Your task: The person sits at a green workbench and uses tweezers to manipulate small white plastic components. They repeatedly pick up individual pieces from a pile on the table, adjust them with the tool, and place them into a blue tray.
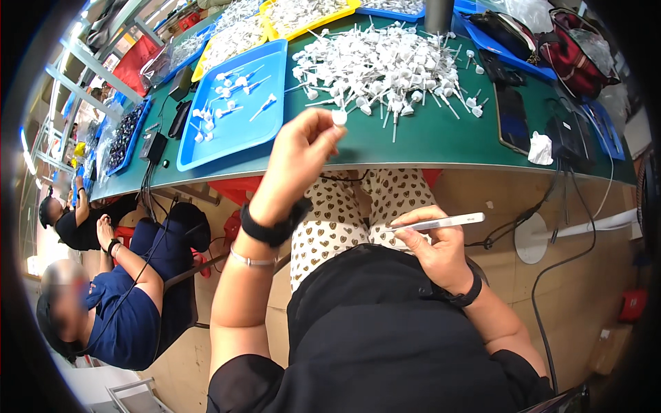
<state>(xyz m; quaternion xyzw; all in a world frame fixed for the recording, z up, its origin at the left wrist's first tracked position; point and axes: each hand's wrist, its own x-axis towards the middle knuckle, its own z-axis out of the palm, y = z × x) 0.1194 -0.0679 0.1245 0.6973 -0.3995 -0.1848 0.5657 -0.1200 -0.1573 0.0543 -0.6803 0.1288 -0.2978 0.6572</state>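
Note:
My left hand (300,153) is raised over the table's front edge. Between its thumb and forefinger it pinches a small white round-headed part (339,118); any stem on it is hidden by the fingers. Lower down, above my lap, my right hand (444,253) grips slim, pale metal tweezers (447,222), tilted with the tips toward the left. Beyond my left hand spreads a large heap of white-headed parts with thin stems (385,62). To the left lies a shallow blue tray (234,148) with several similar parts scattered in it.
Yellow trays (303,29) of white parts stand at the back. On the right are a dark phone (511,117), a crumpled tissue (540,148), a black box with cables (573,138) and a red bag (578,51). A seated co-worker in navy (127,310) is at the left.

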